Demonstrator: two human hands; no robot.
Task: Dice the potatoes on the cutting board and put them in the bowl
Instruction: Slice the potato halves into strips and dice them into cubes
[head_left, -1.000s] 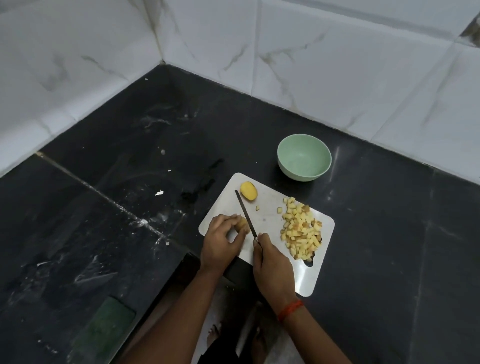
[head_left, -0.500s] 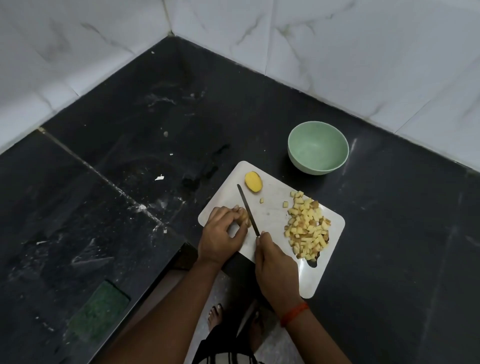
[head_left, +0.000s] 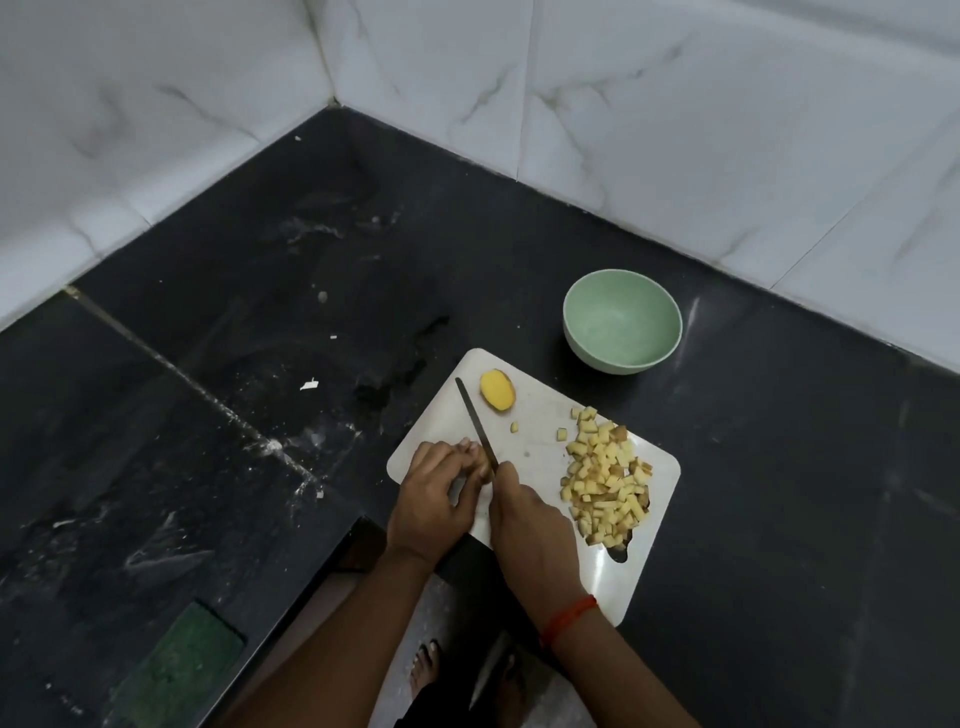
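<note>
A white cutting board (head_left: 540, 431) lies on the black counter. My left hand (head_left: 436, 493) pinches a small potato piece at the board's left side; the piece is mostly hidden under my fingers. My right hand (head_left: 530, 525) grips the knife (head_left: 475, 421), whose thin blade points away from me and lies against my left fingertips. A potato half (head_left: 497, 389) rests cut side up at the board's far corner. A heap of several potato dice (head_left: 605, 480) covers the board's right side, with two loose dice beside it. The pale green bowl (head_left: 622, 319) stands beyond the board with nothing in it.
The black stone counter (head_left: 260, 415) runs into a corner of white marble wall tiles (head_left: 675, 130). A green scrubbing pad (head_left: 182, 670) lies near the counter's front edge at the lower left. The counter edge and my bare feet show below my arms.
The camera view has shifted. My hands stay in the same spot on the board, and the knife blade now sits closer against my left fingertips.
</note>
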